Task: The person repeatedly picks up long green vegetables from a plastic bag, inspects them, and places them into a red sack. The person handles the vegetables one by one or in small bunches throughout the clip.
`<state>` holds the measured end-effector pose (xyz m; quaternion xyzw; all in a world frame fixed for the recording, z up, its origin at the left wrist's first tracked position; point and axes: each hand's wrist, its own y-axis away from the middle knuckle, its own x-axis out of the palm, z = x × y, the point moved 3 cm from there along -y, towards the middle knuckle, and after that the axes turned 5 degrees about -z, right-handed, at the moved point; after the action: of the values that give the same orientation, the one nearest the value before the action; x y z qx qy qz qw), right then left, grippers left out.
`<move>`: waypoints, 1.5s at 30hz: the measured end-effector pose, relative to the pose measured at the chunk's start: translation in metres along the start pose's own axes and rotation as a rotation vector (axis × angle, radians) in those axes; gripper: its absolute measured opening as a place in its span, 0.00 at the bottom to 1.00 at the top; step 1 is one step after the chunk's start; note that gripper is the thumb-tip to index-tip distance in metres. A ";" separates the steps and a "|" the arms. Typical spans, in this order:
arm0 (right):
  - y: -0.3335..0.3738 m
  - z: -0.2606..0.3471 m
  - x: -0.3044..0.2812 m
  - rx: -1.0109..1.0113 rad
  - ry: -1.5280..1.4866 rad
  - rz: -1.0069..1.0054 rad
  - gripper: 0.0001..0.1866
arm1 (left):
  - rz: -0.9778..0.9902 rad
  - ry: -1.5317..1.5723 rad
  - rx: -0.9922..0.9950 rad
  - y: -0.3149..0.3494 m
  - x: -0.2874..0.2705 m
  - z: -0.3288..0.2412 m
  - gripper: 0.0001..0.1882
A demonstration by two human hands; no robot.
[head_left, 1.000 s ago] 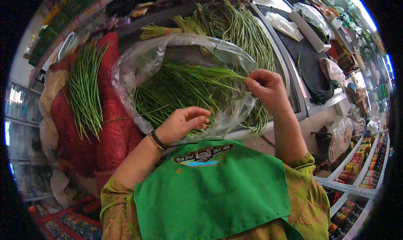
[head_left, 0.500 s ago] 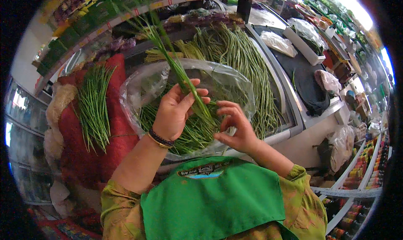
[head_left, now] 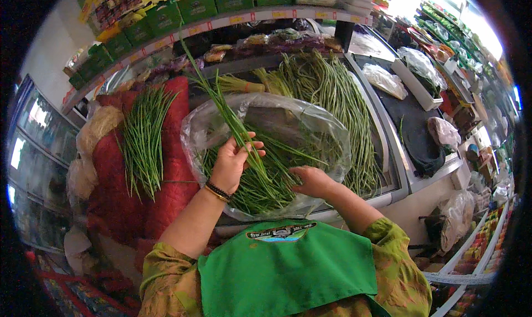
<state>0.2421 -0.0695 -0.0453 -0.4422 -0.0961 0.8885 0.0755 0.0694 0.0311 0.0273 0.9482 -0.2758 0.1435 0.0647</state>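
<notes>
A loose bundle of long, thin green chive stalks (head_left: 260, 173) is seen lying inside a wide clear plastic bag (head_left: 332, 134), which is spread open on the surface (head_left: 399, 189) just in front of the person. A few of these stalks (head_left: 221, 103) are gripped by the left hand (head_left: 233, 161), its fingers closed around them, and they are held tilted so that their tips rise up and to the far left, above the bag's rim. A dark beaded bracelet (head_left: 219, 191) is worn on the left wrist. The right hand (head_left: 313, 181) is laid low inside the bag, on the heap of stalks, with its fingers curled among them; whether anything is actually pinched there cannot be told. The two hands are kept near each other, the left one slightly farther and to the left.

Beyond the bag, a big pile of long green beans (head_left: 332, 95) is stretched from the far middle toward the right. To the left, a second bunch of green chives (head_left: 143, 139) is laid over red mesh sacks (head_left: 172, 195). Green cartons (head_left: 194, 6) are lined along the far shelf. A green apron (head_left: 288, 272) over a patterned sleeve (head_left: 166, 278) is seen at the near edge.
</notes>
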 end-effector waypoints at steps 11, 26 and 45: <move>-0.053 0.061 -0.027 0.116 -0.529 -0.182 0.09 | 0.059 -0.117 0.010 0.011 -0.003 0.014 0.12; -0.048 0.051 -0.005 0.545 -1.372 -0.125 0.05 | -0.034 -0.053 0.026 0.013 -0.016 0.032 0.12; -0.008 -0.003 0.055 0.923 -1.733 -0.237 0.04 | -0.076 0.412 0.024 0.012 -0.024 0.031 0.09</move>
<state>0.2120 -0.0499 -0.0872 0.4464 0.1942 0.8419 0.2327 0.0506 0.0275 -0.0089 0.9094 -0.2189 0.3349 0.1137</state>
